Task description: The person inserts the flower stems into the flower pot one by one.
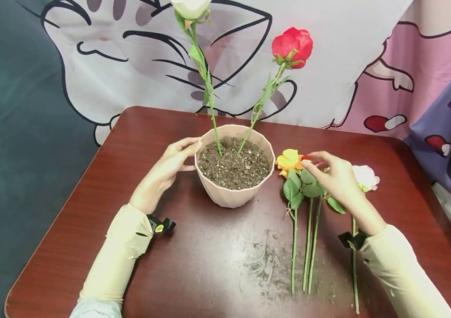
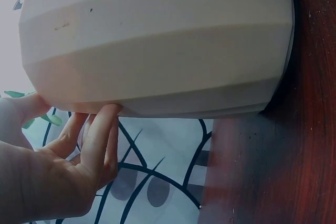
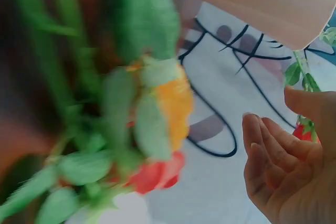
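Observation:
A light pink flower pot (image 1: 231, 197) full of dark soil stands on the table. A white rose (image 1: 190, 8) and a red rose (image 1: 292, 46) stand upright in it, leaning apart. My left hand (image 1: 165, 170) touches the pot's left side, fingers against the outer wall (image 2: 157, 61) and thumb at the rim. My right hand (image 1: 334, 176) hovers over the loose roses with fingers loosely bent and nothing between them in the right wrist view. Beneath it lie a yellow-orange rose (image 1: 288, 160) and a red rose (image 3: 157, 174) partly hidden by the hand. Right of them lies a pale pink-white rose (image 1: 365, 177).
Long green stems (image 1: 293, 251) point toward the near edge of the brown table (image 1: 149, 274). Soil smudges (image 1: 265, 263) mark the table between pot and stems. A cartoon-printed cloth (image 1: 102, 79) hangs behind the table.

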A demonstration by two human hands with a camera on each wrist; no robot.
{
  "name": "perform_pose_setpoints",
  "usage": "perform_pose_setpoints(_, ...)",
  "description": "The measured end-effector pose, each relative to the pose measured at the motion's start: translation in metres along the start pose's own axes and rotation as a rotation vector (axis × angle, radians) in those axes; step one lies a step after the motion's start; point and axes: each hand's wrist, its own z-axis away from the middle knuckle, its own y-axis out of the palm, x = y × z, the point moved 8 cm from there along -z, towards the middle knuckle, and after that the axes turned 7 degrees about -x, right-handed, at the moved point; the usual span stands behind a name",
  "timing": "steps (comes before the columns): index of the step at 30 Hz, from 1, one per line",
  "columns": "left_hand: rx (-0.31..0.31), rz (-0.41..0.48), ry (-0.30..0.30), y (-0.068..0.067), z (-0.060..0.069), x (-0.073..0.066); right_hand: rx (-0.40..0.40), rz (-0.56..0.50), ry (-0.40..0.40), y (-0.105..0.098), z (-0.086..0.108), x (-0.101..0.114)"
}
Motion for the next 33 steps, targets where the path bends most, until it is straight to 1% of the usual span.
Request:
perform_pose_setpoints(4,-0.001,-0.004,-0.003,0.000,0.001,-0.001,0.046,0.030,-0.011,0.000,0.030,-0.019)
perform_pose_setpoints(7,-0.001,-0.002,-0.006,0.001,0.000,-0.002,0.106,0.041,0.011,0.003,0.053,-0.030)
perform_pose_setpoints(9,0.003,-0.003,-0.007,0.001,0.000,-0.002,0.167,0.031,0.039,0.009,0.069,-0.034)
perform_pose_setpoints(11,0.007,-0.003,-0.011,0.001,-0.001,-0.002,0.237,-0.001,0.075,0.018,0.083,-0.036)
perform_pose_setpoints(15,0.019,-0.006,-0.014,-0.001,-0.001,0.000,0.370,-0.040,0.141,0.039,0.102,-0.035)
perform_pose_setpoints(18,0.026,0.007,-0.013,0.000,-0.003,0.000,0.464,-0.042,0.200,0.052,0.112,-0.035)
perform_pose_setpoints(20,0.023,0.019,-0.008,0.000,-0.003,-0.001,0.512,-0.034,0.202,0.059,0.114,-0.031)
perform_pose_setpoints(22,0.020,0.028,-0.004,0.000,-0.003,-0.001,0.524,-0.021,0.202,0.063,0.114,-0.028)
perform_pose_setpoints(25,0.012,0.029,-0.005,-0.001,-0.003,-0.001,0.516,-0.033,0.194,0.067,0.115,-0.024)
perform_pose_setpoints(28,0.007,0.022,-0.010,-0.001,-0.003,0.001,0.520,-0.068,0.228,0.072,0.117,-0.025)
perform_pose_setpoints(33,0.005,0.027,-0.010,0.000,-0.002,0.002,0.592,-0.190,0.323,0.080,0.120,-0.031)
